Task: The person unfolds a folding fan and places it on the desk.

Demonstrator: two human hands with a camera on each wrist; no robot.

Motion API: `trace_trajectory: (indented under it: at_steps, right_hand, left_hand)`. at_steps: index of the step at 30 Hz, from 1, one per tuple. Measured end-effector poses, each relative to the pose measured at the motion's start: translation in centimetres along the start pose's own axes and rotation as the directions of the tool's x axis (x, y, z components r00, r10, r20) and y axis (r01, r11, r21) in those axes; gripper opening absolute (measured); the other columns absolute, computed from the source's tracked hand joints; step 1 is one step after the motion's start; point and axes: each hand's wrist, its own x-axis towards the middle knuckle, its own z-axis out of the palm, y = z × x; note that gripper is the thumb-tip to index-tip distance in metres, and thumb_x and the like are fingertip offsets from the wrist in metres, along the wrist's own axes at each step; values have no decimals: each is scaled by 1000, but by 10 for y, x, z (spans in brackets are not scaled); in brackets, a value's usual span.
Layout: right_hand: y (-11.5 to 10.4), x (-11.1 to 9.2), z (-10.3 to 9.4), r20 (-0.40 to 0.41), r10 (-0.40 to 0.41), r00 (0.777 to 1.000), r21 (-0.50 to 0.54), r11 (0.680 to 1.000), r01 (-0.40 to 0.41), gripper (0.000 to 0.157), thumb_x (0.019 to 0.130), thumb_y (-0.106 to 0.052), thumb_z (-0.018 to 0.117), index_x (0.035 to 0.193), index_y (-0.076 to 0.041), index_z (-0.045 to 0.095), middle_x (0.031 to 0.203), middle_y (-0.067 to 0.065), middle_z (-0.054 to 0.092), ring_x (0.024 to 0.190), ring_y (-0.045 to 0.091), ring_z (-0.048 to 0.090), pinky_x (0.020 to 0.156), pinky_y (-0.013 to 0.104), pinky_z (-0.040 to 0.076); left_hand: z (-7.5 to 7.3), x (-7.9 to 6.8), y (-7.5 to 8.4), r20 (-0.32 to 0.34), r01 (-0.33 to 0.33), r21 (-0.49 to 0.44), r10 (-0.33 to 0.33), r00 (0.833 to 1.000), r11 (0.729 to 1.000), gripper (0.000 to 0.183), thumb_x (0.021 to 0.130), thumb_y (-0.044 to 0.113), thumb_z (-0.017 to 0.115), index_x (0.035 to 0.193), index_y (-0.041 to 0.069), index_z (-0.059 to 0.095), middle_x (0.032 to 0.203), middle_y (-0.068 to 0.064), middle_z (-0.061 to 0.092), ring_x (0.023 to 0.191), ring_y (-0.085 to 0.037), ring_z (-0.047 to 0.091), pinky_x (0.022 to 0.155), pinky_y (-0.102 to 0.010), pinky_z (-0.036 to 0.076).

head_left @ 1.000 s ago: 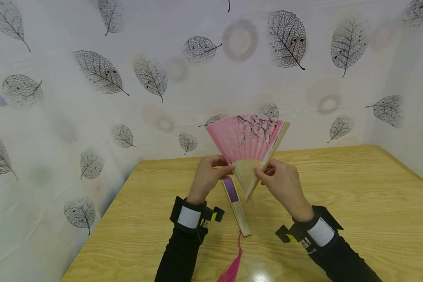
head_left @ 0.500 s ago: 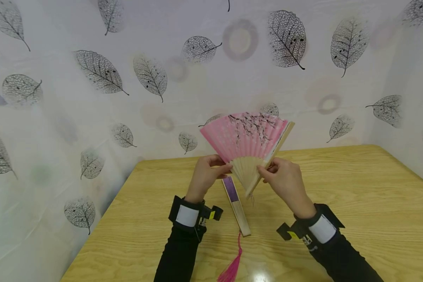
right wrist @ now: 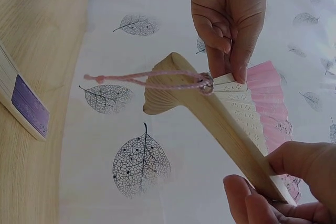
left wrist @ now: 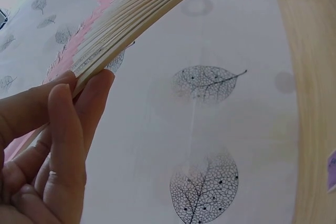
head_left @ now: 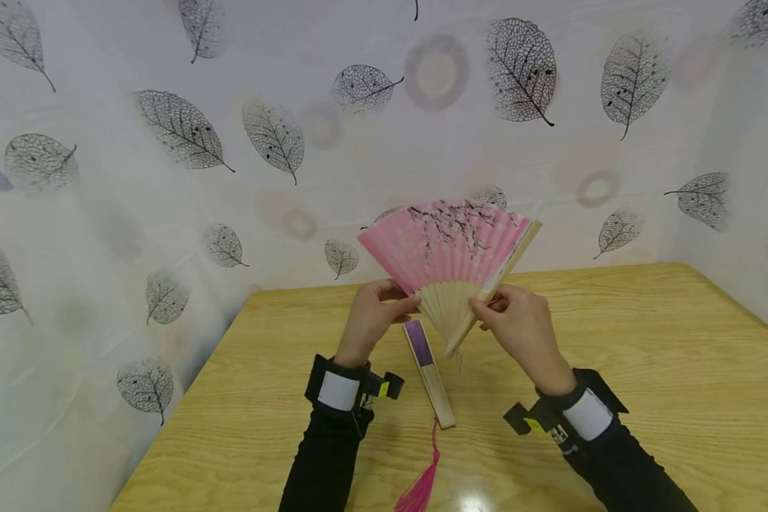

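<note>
A pink folding fan (head_left: 448,242) with dark blossom branches is spread partway, held up over the table. My left hand (head_left: 377,316) pinches its left edge where the pink leaf meets the pale ribs. On the other side, my right hand (head_left: 518,323) grips the thick wooden guard, thumb in front. The right wrist view shows a pink cord loop (right wrist: 152,78) at the fan's pivot and cut-out patterns in the ribs. Below the raised fan, a second folding fan (head_left: 432,377), closed, with a purple band, lies on the table. A magenta tassel (head_left: 419,487) trails from its near end.
The wooden table (head_left: 646,370) reaches back to a pale curtain (head_left: 384,156) printed with skeleton leaves, which also runs along the left and right sides. Both wrists wear black straps with small camera mounts.
The pink fan has spread wider as my hands moved slightly apart, left hand leftward and right hand rightward. The fan has risen a little; the closed fan on the table stays put.
</note>
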Motion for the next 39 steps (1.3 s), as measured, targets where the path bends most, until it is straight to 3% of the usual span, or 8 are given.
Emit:
trace_trajectory:
  at_steps: [9,18,39]
  right_hand:
    - [1,1,0,6,10,1000,4,1000,-10,28,80,-29,61,72,-3,62,55,4,63,45,10,50,39,28,38]
    - [2,1,-1,-15,2,1000,5,1000,-2,29,81,-30,61,72,-3,63,55,5,63,46,8,52,38,28,37]
    - [3,4,-4,-11,38,999,16,999,-38,30,81,-32,61,72,-3,63,56,5,63,47,9,53,37,27,36]
  left_hand:
    - [-1,7,-13,-21,7,-12,-8,1000,1000,25,79,20,65,93,-1,65,94,-18,66,77,-18,63,70,-32,56]
    - [-2,5,-12,-53,13,10,-12,999,1000,21,79,19,65,91,2,65,92,-15,66,77,-17,63,70,-32,56]
    - [-5,4,-7,-50,17,-34,-19,999,999,24,79,19,65,94,0,65,94,-16,66,80,-18,63,73,-33,55]
